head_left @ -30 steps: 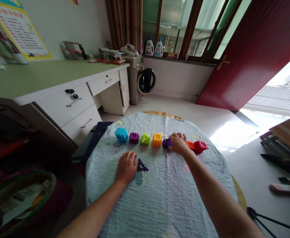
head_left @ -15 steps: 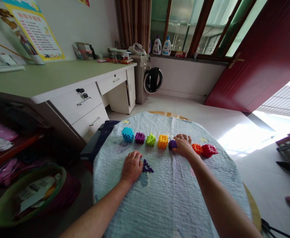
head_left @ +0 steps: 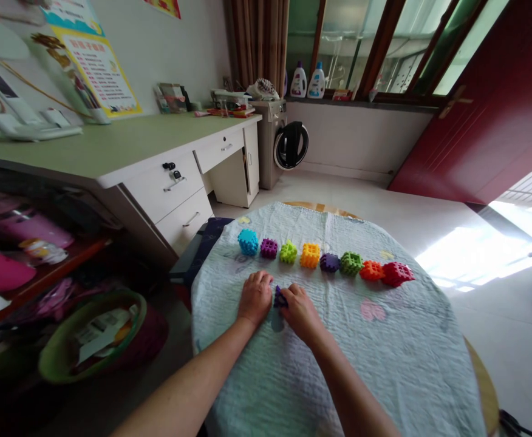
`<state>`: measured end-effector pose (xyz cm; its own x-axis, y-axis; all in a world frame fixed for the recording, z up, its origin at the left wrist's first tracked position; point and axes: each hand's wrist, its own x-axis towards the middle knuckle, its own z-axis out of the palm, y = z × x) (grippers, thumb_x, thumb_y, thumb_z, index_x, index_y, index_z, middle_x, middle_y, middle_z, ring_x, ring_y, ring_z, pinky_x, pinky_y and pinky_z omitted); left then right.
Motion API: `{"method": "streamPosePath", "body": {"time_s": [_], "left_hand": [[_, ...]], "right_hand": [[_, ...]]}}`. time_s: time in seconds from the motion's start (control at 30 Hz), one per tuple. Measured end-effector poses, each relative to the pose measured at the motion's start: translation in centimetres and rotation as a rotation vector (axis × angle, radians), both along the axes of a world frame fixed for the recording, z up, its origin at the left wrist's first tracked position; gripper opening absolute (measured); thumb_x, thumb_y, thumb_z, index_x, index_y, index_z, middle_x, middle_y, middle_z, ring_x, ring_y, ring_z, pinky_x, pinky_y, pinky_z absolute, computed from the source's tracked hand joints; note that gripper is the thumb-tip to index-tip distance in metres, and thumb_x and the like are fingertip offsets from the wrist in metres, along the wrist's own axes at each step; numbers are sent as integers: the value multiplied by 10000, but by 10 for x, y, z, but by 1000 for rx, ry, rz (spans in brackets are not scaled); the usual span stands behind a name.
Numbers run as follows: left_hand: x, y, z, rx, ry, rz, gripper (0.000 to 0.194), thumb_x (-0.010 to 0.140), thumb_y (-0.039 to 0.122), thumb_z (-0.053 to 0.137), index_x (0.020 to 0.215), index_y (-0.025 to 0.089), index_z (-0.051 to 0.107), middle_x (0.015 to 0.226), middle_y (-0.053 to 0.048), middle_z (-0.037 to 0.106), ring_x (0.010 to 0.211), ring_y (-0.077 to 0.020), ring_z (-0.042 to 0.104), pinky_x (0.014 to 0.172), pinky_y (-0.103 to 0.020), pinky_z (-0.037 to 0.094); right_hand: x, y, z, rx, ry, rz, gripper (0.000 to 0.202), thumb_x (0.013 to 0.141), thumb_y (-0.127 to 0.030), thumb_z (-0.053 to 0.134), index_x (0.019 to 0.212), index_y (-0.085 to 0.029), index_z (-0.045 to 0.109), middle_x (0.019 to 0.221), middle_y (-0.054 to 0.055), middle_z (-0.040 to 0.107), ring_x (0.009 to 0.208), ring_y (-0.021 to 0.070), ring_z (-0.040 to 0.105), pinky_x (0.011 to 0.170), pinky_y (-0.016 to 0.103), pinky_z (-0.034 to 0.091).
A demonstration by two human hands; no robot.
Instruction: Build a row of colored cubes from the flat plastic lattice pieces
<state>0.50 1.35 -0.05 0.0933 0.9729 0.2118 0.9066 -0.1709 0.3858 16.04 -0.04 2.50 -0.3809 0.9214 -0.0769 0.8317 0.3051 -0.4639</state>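
On the cloth-covered table, my right hand (head_left: 300,309) has its fingers closed on a dark purple triangular toy piece (head_left: 279,298), part of which they hide. My left hand (head_left: 255,297) rests on the cloth just left of that piece, fingers loosely stretched and nothing visible in them. Beyond both hands runs a row of toothed plastic blocks: blue (head_left: 248,242), purple (head_left: 268,248), lime green (head_left: 288,252), yellow (head_left: 310,256), dark purple (head_left: 330,263), green (head_left: 351,263), orange (head_left: 371,271) and red (head_left: 398,274).
A pale patterned cloth (head_left: 366,358) covers the round table. On the left are a desk (head_left: 147,136) with drawers and a basket (head_left: 145,331) holding papers. A washing machine (head_left: 268,145) with its door ajar stands behind, and a red door (head_left: 470,121) is at the right.
My right hand has left the row of blocks, uncovering the green one, and come back to grasp the triangular piece near my left hand. The camera view has turned slightly left.
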Motion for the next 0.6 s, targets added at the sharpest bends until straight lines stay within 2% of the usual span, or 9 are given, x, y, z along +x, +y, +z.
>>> {"method": "streamPosePath", "body": {"time_s": [0.27,0.4,0.5,0.6], "left_hand": [[1,1,0,18,20,5,236,839,70,486,991,200,613,1058,-65,616,1001,-226,546,912,-360,426],[1,2,-1,31,20,-1,223,830,74,494,973,200,609,1049,-67,612,999,-227,548,916,-362,431],[1,1,-1,31,12,-3,231,823,75,495,977,204,608,1055,-66,611,1009,-229,548,923,-363,432],[1,1,-1,24,9,0,232,821,79,494,974,208,610,1058,-69,613,1011,-236,551,921,-369,434]], "right_hand": [[11,-11,-9,35,53,-132,180,805,-153,529,923,-222,645,933,64,615,915,204,594,812,287,438],[21,-14,-17,68,209,-261,236,751,-146,542,949,-245,626,900,42,607,820,186,602,754,285,453],[37,-11,-18,139,369,-357,202,746,-159,553,926,-244,589,876,34,603,769,178,595,740,298,469],[60,0,-11,272,409,-442,114,792,-202,537,897,-236,565,881,49,604,767,184,583,752,318,474]]}}
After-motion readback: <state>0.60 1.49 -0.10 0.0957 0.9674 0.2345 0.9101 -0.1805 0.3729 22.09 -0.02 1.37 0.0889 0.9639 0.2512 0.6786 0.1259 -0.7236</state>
